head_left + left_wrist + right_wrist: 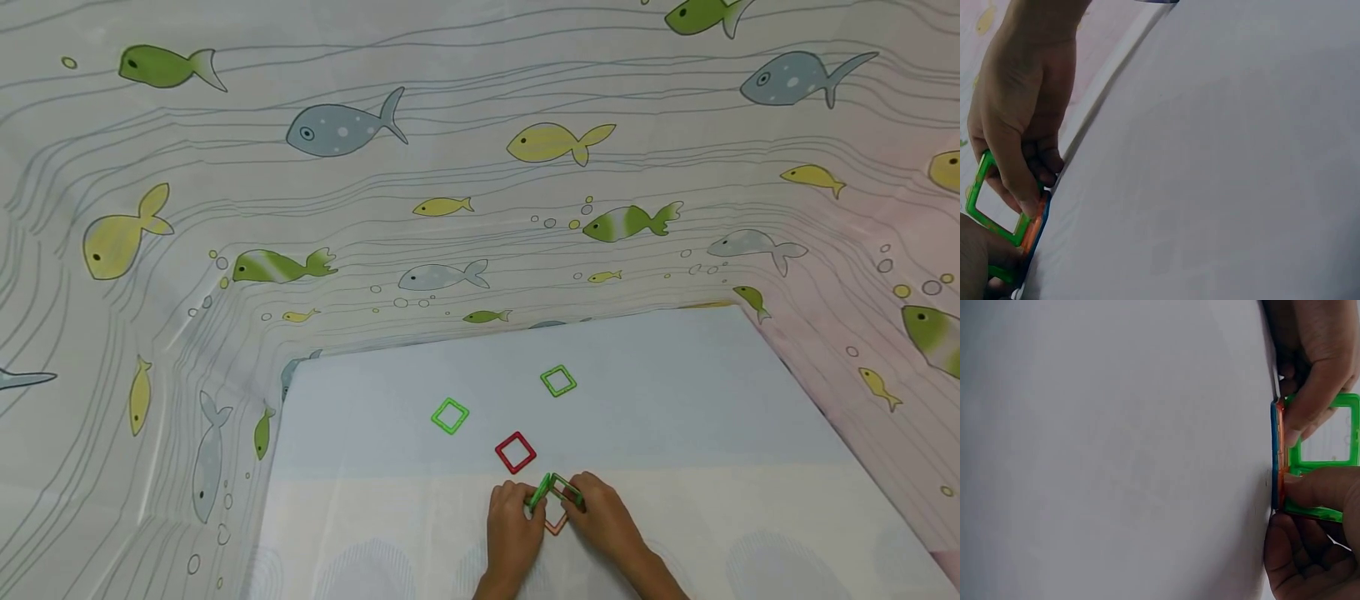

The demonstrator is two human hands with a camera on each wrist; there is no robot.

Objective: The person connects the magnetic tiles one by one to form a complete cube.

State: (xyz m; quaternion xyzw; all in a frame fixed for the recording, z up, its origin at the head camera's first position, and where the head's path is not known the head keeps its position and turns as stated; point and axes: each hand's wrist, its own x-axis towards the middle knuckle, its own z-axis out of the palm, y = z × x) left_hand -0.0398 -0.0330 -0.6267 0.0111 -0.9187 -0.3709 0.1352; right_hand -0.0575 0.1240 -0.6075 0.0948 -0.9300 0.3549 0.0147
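In the head view my left hand (516, 525) pinches a green square magnetic tile (541, 492), an open frame held upright. Facing it, my right hand (606, 518) grips a second green square tile (567, 482), also raised. The two green tiles meet or nearly meet at their far edges. Between the hands an orange square tile (556, 530) lies flat, partly covered by fingers. The right wrist view shows a blue edge (1275, 456) directly under the orange tile. Fingertips of both hands are at the orange tile there.
A red square tile (506, 442) lies just beyond the hands. Farther off lie two more green square tiles, one on the left (441, 407) and one on the right (551, 372). The pale table (360, 433) is bordered by fish-patterned cloth (360, 242).
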